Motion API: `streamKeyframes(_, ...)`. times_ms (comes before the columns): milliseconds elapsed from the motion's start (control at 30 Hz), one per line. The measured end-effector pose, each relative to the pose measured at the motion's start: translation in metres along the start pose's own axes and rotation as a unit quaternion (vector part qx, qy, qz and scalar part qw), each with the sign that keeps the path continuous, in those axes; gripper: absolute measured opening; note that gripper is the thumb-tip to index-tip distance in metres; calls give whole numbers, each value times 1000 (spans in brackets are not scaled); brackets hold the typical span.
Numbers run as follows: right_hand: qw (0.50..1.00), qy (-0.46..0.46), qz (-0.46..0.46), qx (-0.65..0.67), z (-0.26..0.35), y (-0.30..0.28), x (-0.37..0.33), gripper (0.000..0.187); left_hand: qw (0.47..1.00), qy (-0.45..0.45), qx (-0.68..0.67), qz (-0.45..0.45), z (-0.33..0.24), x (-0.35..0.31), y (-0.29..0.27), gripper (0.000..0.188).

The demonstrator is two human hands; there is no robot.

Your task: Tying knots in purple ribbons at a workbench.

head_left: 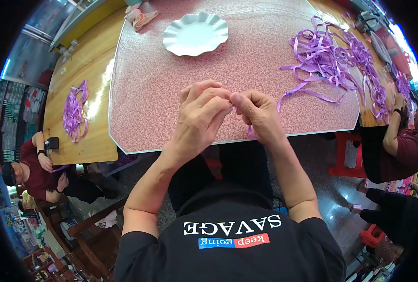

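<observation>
My left hand (197, 115) and my right hand (261, 115) meet fingertip to fingertip over the near part of the pink-topped table. Both are closed in a pinch on a thin purple ribbon (251, 131). Most of the ribbon is hidden by my fingers; a short piece shows below my right hand, at the table's near edge. To the right lies a loose heap of purple ribbons (319, 58), with one strand trailing close to my right wrist. A white plate with a wavy rim (195, 34) stands beyond my hands.
The pink speckled tabletop (148, 94) has cut corners. A smaller ribbon bundle (74, 112) lies on the wooden table (96, 145) at left. A crumpled pink cloth (140, 18) sits at the far left edge. People sit at both sides; a red stool (347, 155) stands at right.
</observation>
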State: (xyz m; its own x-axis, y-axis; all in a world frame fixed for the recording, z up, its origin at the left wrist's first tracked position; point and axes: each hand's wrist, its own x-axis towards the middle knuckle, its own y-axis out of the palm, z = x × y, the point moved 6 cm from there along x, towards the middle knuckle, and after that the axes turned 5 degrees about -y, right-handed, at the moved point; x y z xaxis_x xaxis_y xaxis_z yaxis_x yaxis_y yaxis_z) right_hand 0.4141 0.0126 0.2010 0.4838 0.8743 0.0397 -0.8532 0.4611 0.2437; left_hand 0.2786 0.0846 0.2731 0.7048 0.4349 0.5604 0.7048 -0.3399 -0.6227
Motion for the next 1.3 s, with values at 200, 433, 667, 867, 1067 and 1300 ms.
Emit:
streamKeyframes(200, 993, 82, 56, 60, 0, 11, 2, 20, 996, 53, 60, 49, -5, 0, 0, 17)
streamKeyframes(433, 996, -1, 3, 91, 7, 25, -5, 13, 980, -102, -137, -97, 20, -18, 2, 13)
streamKeyframes(667, 941, -305, 64, -134, 32, 25, -4, 12, 618, -388, -681, 70, 43, -28, 35, 12)
streamKeyframes(867, 847, -425, 95, -306, 46, 30, -10, 22, 736, -375, -562, 42, 47, -30, 31, 18)
streamKeyframes(1067, 887, -364, 59, -279, 41, 28, -11, 19, 817, -275, -507, -18, 36, -32, 25, 12)
streamKeyframes(1300, 954, -234, 41, -185, 20, 23, -6, 7, 864, -246, -436, -60, 35, -31, 31, 12)
